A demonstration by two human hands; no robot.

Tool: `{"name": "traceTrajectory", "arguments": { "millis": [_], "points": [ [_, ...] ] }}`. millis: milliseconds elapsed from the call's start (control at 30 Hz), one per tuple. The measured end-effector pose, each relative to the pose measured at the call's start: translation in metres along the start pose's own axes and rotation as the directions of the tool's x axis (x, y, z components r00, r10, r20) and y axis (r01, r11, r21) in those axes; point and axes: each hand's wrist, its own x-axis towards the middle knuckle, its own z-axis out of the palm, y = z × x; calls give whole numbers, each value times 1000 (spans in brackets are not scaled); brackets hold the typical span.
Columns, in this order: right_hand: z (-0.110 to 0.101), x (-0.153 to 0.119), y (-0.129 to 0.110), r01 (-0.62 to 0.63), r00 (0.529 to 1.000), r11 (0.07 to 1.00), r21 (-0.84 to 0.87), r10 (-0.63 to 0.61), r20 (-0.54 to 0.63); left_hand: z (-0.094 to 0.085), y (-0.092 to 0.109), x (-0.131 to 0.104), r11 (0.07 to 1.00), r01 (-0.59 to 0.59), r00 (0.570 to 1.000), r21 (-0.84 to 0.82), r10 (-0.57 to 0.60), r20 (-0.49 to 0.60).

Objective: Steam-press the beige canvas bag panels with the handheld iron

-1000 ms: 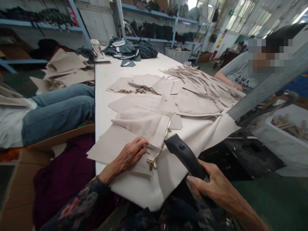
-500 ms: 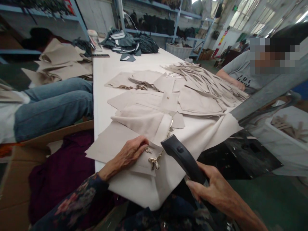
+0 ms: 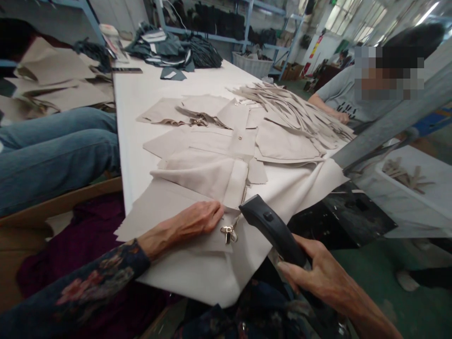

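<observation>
In my right hand [image 3: 318,270] is a black electric hair clipper [image 3: 270,223], its blade end pointing up and left beside the edge of a beige fabric piece [image 3: 165,200]. My left hand [image 3: 203,217] rests on that piece with fingers bent and pressed together, pinching at its edge; the fingertips hide what lies under them. Just below them, metal clasps [image 3: 228,233] hang at the corner of the fabric. Beyond, a folded beige piece with a lighter band [image 3: 235,183] lies on the stack.
More beige pieces [image 3: 289,141] and a heap of beige straps [image 3: 300,110] cover the white table [image 3: 130,89]. Dark fabric bundles [image 3: 165,47] sit at the far end. A person [image 3: 332,94] works at right behind a grey post [image 3: 381,122]. Someone's jeans-clad legs [image 3: 63,150] are at left.
My left hand has slid slightly toward the clipper, covering a small metal piece that showed before. The clipper stays close to the fabric edge. The view has shifted a little to the right.
</observation>
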Motion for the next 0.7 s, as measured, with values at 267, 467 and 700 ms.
{"name": "traceTrajectory", "arguments": {
  "millis": [267,467,700],
  "points": [
    [-2,0,-1,-17,1000,1000,12,17,-25,5,-10,12,990,29,999,-135,-23,42],
    [-5,-2,5,-34,997,999,-40,31,-65,7,-23,9,772,306,886,-557,-445,-129],
    [-3,0,3,-54,997,997,-61,51,-52,-4,-20,-4,673,205,932,-711,-356,-69]
  ]
}}
